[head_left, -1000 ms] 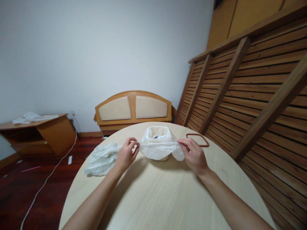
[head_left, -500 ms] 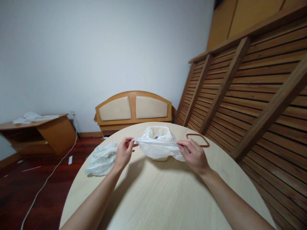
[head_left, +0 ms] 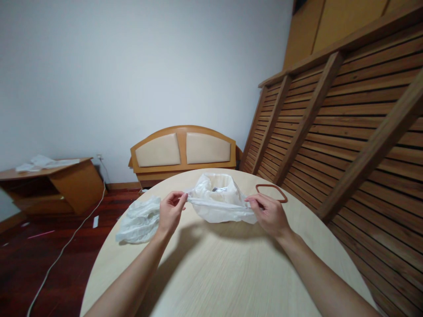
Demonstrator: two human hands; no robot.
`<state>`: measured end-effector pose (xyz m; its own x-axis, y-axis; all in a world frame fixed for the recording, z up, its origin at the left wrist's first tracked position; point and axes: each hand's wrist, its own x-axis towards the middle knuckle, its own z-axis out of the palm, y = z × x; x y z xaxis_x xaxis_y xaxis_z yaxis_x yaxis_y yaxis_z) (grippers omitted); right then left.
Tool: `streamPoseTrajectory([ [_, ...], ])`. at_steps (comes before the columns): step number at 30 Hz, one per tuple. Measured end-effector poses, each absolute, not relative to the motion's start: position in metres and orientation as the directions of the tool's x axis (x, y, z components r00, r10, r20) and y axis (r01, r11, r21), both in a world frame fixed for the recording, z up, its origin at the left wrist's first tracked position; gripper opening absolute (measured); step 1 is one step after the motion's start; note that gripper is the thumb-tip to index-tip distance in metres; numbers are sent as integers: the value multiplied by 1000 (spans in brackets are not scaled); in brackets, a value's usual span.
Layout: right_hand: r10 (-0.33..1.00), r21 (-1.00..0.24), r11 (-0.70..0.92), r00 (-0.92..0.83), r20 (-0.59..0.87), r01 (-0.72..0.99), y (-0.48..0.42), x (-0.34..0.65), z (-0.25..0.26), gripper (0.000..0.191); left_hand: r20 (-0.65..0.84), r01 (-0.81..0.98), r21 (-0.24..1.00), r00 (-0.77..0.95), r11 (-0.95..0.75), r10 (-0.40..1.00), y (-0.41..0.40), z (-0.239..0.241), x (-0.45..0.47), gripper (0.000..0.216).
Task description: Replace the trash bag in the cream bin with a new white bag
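Observation:
A white plastic bag [head_left: 224,214] is draped over the rim and outside of a small, pale bin [head_left: 222,179] on the round table. Something greyish shows inside the bin, too small to name. My left hand [head_left: 172,211] pinches the bag's edge at the left, thumb against fingers. On the other side my right hand [head_left: 269,213] grips the same edge, drawing it taut across the bin's near side. A brownish-red rounded ring frame [head_left: 271,193] lies beyond my right hand. Left of my left hand rests a crumpled pile of pale plastic bags [head_left: 140,221].
The round wooden table [head_left: 221,273] fills the foreground. A headboard [head_left: 183,147] stands behind it, and a slatted wooden panel [head_left: 330,132] leans along the right. At left are a low desk [head_left: 76,180] and a white cable [head_left: 66,246] on the floor.
The bag's stretched edge has come slightly down along the near side of the bin, now covering its base. Both hands keep their hold with little movement.

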<state>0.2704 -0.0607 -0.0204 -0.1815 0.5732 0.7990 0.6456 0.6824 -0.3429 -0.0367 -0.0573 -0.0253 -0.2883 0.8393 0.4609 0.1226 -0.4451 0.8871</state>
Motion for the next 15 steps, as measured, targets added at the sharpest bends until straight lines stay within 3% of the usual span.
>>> streamPoseTrajectory([
  [5, 863, -625, 396, -40, 503, 672, -43, 283, -31, 36, 450, 124, 893, -300, -433, 841, -58, -27, -32, 36],
  [12, 969, -733, 191, -5, 248, 652, -24, 303, -59, 38, 458, 132, 888, -322, -440, 828, -56, -29, -31, 35],
  [15, 988, -773, 130, -14, 154, 622, -23, 301, -67, 48, 454, 138, 891, -324, -433, 830, -57, -27, -30, 36],
])
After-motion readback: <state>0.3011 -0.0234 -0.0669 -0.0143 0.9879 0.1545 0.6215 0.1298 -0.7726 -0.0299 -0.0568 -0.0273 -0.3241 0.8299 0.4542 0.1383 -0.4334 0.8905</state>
